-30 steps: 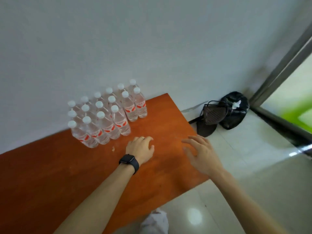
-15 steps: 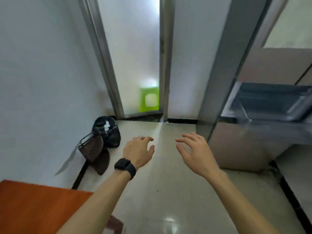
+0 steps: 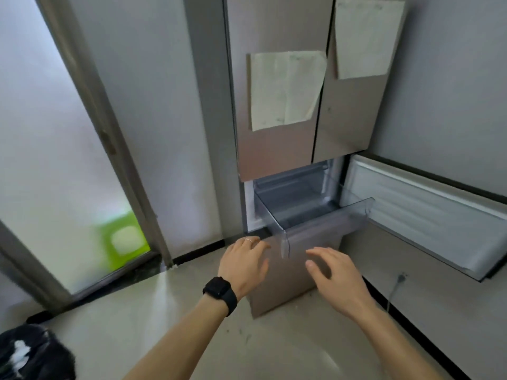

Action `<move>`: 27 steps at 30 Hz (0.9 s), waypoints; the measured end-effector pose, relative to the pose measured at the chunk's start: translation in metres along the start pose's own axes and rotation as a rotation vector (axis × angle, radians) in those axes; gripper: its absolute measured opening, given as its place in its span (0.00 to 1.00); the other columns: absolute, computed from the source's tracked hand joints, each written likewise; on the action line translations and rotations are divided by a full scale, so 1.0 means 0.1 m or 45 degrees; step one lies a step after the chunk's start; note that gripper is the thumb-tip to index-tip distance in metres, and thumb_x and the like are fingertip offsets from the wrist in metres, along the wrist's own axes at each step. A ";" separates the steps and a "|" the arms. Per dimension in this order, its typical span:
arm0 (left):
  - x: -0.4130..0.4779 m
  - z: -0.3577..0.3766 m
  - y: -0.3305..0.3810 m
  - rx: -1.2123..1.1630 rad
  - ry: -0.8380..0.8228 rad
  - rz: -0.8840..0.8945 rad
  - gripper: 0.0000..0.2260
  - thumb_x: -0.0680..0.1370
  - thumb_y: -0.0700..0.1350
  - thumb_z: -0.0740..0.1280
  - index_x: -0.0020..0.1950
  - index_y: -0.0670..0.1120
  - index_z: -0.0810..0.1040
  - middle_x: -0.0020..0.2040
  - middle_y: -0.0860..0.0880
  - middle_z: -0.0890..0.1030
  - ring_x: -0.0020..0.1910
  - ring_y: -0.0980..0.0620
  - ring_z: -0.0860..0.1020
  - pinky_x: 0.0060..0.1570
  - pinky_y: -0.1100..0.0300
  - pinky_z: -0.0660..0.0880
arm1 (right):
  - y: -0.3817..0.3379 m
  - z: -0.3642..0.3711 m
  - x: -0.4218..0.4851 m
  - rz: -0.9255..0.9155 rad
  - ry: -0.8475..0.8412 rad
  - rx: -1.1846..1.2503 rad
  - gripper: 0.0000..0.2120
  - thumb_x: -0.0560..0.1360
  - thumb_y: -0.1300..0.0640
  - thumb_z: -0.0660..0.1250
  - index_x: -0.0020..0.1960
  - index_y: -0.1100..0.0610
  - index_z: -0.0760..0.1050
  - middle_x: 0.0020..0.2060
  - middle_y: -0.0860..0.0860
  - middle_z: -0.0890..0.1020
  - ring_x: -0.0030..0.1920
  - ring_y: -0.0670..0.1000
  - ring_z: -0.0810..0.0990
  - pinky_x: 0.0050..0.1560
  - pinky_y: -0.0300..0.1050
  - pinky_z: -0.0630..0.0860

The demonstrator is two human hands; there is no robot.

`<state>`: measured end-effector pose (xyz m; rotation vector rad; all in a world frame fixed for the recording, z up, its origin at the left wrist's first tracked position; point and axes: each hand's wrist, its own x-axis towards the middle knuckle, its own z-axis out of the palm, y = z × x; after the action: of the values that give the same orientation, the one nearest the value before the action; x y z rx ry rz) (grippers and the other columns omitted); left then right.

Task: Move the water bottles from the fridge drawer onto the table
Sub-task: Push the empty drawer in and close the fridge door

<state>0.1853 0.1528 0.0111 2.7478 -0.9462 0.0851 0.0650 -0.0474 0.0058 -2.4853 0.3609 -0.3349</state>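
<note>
**Both hands empty in front of the pulled-out fridge drawer**

While the clear fridge drawer stands pulled out, no water bottle can be seen inside it. Left hand, with a black watch on its wrist, and right hand hover just below its front edge, fingers spread, grasping nothing.

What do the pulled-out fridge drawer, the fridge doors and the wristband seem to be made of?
Fridge drawer: clear, glossy plastic, since its walls are see-through. Fridge doors: probably brushed or coated metal, with a soft satin sheen. Wristband on the left wrist: matte black, likely rubber or silicone.
</note>
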 end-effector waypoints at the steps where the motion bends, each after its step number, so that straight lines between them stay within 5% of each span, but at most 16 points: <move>1: 0.17 0.02 0.04 0.015 0.003 0.039 0.20 0.81 0.54 0.60 0.74 0.57 0.70 0.75 0.51 0.68 0.74 0.48 0.66 0.73 0.51 0.64 | 0.10 -0.03 0.09 0.051 0.001 0.035 0.17 0.80 0.45 0.62 0.68 0.46 0.75 0.67 0.42 0.76 0.72 0.46 0.66 0.72 0.41 0.61; 9: 1.63 0.30 0.38 0.138 0.043 0.188 0.22 0.83 0.54 0.58 0.77 0.55 0.64 0.82 0.45 0.55 0.81 0.43 0.49 0.79 0.42 0.50 | 0.96 -0.06 1.04 0.336 -0.045 0.183 0.20 0.80 0.43 0.61 0.71 0.48 0.71 0.66 0.46 0.77 0.66 0.50 0.74 0.66 0.49 0.73; 19: 3.51 0.96 0.53 0.375 0.268 -0.047 0.35 0.81 0.55 0.62 0.83 0.55 0.46 0.81 0.48 0.33 0.80 0.43 0.35 0.75 0.37 0.37 | 2.20 0.52 2.87 0.961 -0.279 0.810 0.32 0.84 0.46 0.53 0.82 0.55 0.43 0.79 0.58 0.58 0.77 0.62 0.61 0.76 0.56 0.60; 24: 3.93 1.09 0.45 0.450 0.362 -0.210 0.36 0.81 0.55 0.61 0.83 0.54 0.43 0.82 0.48 0.35 0.80 0.46 0.35 0.75 0.36 0.36 | 2.33 0.80 3.15 1.125 -0.295 0.894 0.26 0.86 0.51 0.50 0.80 0.57 0.50 0.76 0.61 0.64 0.73 0.63 0.66 0.71 0.55 0.63; 27: 4.04 1.17 0.40 0.476 0.395 -0.268 0.36 0.82 0.55 0.59 0.83 0.52 0.42 0.81 0.50 0.34 0.80 0.47 0.35 0.76 0.35 0.39 | 2.42 0.91 3.27 1.114 -0.310 1.028 0.14 0.84 0.51 0.55 0.68 0.53 0.65 0.61 0.61 0.74 0.54 0.57 0.77 0.54 0.52 0.75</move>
<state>0.4773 -0.1479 -0.0422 3.0213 -0.6030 0.6931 0.3554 -0.2969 -0.1596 -1.3839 0.9343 0.1696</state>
